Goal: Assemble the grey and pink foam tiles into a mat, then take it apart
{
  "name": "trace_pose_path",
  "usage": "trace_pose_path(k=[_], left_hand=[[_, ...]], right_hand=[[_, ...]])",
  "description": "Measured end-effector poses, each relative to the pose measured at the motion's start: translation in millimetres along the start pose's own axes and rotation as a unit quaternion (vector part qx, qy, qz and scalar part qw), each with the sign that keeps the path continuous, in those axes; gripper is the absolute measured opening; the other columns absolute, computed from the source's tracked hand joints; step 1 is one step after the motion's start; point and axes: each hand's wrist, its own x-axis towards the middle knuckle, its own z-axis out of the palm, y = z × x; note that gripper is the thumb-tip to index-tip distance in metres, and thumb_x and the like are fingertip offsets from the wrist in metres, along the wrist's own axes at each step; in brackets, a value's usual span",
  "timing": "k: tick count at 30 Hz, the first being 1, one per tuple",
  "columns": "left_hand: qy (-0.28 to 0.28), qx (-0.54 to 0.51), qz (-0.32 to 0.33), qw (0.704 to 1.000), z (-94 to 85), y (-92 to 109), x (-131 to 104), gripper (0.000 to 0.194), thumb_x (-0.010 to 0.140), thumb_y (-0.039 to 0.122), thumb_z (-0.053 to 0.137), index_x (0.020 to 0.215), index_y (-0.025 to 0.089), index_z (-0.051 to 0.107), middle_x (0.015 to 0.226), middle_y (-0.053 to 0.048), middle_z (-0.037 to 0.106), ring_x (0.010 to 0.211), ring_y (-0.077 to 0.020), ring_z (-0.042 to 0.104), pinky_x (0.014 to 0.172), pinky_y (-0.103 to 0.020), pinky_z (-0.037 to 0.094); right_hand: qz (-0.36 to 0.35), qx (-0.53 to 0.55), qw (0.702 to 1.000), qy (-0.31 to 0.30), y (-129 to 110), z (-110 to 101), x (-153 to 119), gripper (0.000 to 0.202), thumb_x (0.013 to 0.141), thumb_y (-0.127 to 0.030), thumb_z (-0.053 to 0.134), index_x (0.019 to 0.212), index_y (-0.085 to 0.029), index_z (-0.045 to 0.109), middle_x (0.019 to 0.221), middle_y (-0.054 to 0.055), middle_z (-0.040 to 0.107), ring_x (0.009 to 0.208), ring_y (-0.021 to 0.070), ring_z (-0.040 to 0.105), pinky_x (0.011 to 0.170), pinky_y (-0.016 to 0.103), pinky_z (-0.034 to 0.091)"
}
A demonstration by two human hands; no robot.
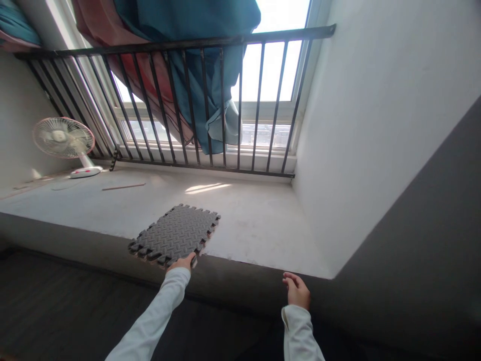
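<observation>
A grey interlocking foam mat tile [176, 233] with a raised tread pattern and toothed edges lies over the window ledge, its near corner jutting past the front edge. My left hand [182, 261] grips that near corner, fingers closed around it. To the right, just off the ledge's front edge, my right hand [297, 292] hangs with loosely bent fingers and nothing visible in them. A small gap shows between its thumb and fingers, so it is open. Both arms are in white sleeves.
The white ledge [259, 225] runs below a dark metal railing [195, 168]. Behind it hang blue and red curtains [210, 85]. A white fan [62, 138] stands at the left end, near a thin stick [124, 187]. A white wall [361, 125] closes the right side.
</observation>
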Motion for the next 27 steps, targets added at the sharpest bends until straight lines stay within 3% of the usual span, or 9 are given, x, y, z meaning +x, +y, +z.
trace_pose_path(k=[10, 15, 27], left_hand=[[-0.003, 0.018, 0.022, 1.000, 4.7, -2.8, -1.0, 0.044, 0.078, 0.026, 0.039, 0.121, 0.038, 0.040, 0.106, -0.012, 0.061, 0.095, -0.0262, 0.058, 0.075, -0.036, 0.043], [-0.002, 0.034, 0.035, 0.999, 7.7, -4.2, -0.9, 0.049, 0.072, 0.037, 0.051, 0.120, 0.036, 0.040, 0.106, -0.011, 0.062, 0.096, -0.0275, 0.057, 0.075, -0.036, 0.043], [0.031, 0.024, 0.026, 0.999, 7.8, -4.0, 0.7, 0.042, 0.079, 0.043, 0.033, 0.119, 0.035, 0.042, 0.102, -0.012, 0.063, 0.093, -0.0284, 0.058, 0.073, -0.039, 0.042]], right_hand=[[-0.004, -0.024, 1.000, 0.005, -6.1, 2.3, -3.1, 0.022, 0.045, -0.037, 0.057, 0.058, -0.020, 0.062, 0.058, 0.002, 0.064, 0.065, 0.0228, 0.061, 0.058, 0.030, 0.045], [-0.010, -0.029, 1.000, 0.004, -9.1, 0.7, -6.0, 0.022, 0.047, -0.038, 0.056, 0.058, -0.020, 0.062, 0.058, 0.002, 0.064, 0.066, 0.0226, 0.061, 0.058, 0.030, 0.045], [0.006, 0.008, 1.000, 0.008, -2.4, -2.7, -3.7, 0.024, 0.042, -0.034, 0.054, 0.059, -0.019, 0.063, 0.060, 0.002, 0.064, 0.066, 0.0222, 0.061, 0.057, 0.029, 0.044]])
